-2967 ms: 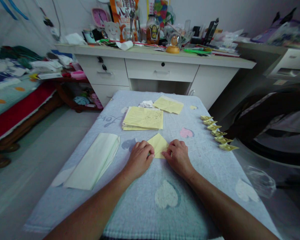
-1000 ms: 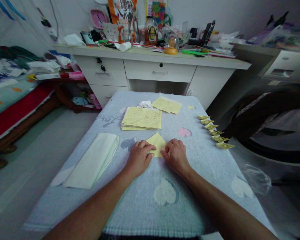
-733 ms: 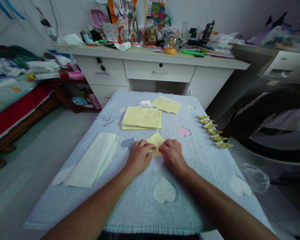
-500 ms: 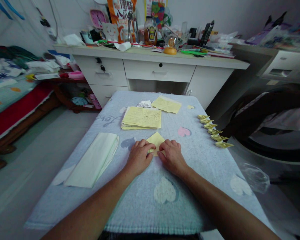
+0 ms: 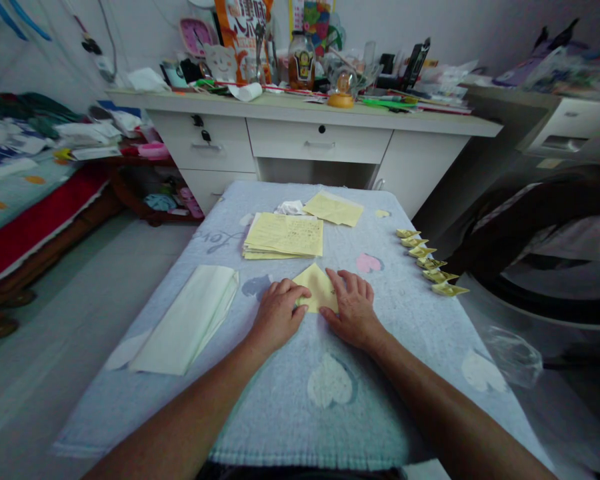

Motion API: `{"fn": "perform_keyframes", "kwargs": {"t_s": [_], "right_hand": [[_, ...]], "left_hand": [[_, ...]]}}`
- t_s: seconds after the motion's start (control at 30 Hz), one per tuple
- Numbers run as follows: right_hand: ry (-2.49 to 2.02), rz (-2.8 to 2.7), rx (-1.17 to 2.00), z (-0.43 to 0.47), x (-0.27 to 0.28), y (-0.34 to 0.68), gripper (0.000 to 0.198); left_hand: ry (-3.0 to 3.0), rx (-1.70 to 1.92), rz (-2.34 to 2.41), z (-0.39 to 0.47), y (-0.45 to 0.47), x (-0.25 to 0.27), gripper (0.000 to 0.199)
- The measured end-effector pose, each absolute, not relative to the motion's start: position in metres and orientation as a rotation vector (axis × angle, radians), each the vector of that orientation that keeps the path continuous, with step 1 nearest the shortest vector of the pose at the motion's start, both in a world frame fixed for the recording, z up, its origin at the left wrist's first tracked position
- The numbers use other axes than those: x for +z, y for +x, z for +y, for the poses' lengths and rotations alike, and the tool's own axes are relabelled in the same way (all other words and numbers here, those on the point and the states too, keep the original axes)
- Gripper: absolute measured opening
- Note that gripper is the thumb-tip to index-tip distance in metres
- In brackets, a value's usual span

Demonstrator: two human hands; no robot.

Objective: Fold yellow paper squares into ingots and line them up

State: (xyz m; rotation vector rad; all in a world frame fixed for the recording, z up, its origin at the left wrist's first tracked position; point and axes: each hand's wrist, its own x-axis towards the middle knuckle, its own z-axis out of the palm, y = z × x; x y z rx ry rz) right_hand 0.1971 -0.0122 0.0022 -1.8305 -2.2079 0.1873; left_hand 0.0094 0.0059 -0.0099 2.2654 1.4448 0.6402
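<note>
A small folded sheet of yellow paper (image 5: 316,288), pointed at its far end, lies on the cloth between my hands. My left hand (image 5: 281,308) grips its left edge with thumb and forefinger. My right hand (image 5: 354,308) rests over the right part, fingers apart and thumb on the near edge; that corner is hidden. Just beyond lies a stack of yellow written sheets (image 5: 283,235). Several folded yellow paper boats (image 5: 434,275) stand in a row along the table's right edge.
The table wears a blue heart-patterned cloth (image 5: 290,407). A folded pale green-white sheet (image 5: 187,320) lies at left. More yellow paper (image 5: 336,208) and a crumpled white tissue (image 5: 290,207) lie at the far end. Behind stands a cluttered desk (image 5: 325,119); a washing machine (image 5: 570,127) is at right.
My right hand has slid right and its fingers have spread, uncovering more of the folded yellow paper. The left hand stays in place.
</note>
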Motion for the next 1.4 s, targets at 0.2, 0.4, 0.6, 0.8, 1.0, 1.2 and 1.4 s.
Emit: {"fn": "perform_keyframes", "kwargs": {"t_s": [0.2, 0.4, 0.6, 0.8, 1.0, 1.2, 1.4], "right_hand": [[-1.921, -2.302, 0.359, -0.011, 0.004, 0.218, 0.087], [-1.875, -2.36, 0.574, -0.009, 0.013, 0.233, 0.09], [-1.729, -2.259, 0.597, -0.006, 0.008, 0.239, 0.092], [-1.724, -2.151, 0.386, -0.004, -0.004, 0.216, 0.074], [-1.797, -2.143, 0.356, -0.005, -0.005, 0.205, 0.08], [-1.811, -2.099, 0.435, -0.006, 0.004, 0.207, 0.046], [-1.676, -2.019, 0.616, -0.006, 0.003, 0.211, 0.021]], "left_hand": [[2.257, 0.65, 1.459, 0.005, 0.009, -0.009, 0.021], [2.242, 0.63, 1.476, 0.006, 0.009, -0.008, 0.022], [2.253, 0.639, 1.463, 0.005, 0.009, -0.009, 0.023], [2.25, 0.743, 1.43, 0.004, 0.008, -0.005, 0.029], [2.144, 0.883, 1.682, 0.005, 0.008, -0.004, 0.061], [2.041, 0.82, 1.534, 0.006, 0.004, -0.005, 0.073], [1.793, 1.021, 1.256, 0.004, 0.005, -0.01, 0.082]]}}
